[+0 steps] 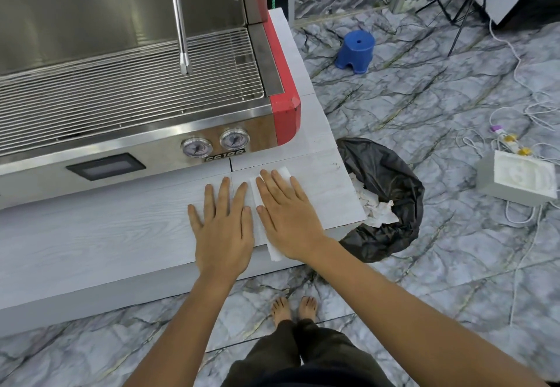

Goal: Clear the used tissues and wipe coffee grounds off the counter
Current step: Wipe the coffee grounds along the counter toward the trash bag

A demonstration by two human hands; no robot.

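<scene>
Two hands flat on counter (91, 235): left hand (222, 229) bare, right hand (288, 220) pressing one tissue (272, 250).

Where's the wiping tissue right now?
In the head view the tissue lies flat on the counter near its right end, under the right hand, beside the left hand.

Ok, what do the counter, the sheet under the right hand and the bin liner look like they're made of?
Counter: probably laminate or painted board, matte pale grey with printed-looking wood grain and a visible seam. Sheet: thin white paper tissue, soft and slightly creased, lying flat under the right hand. Bin liner: thin black plastic film, glossy and crumpled.
</scene>
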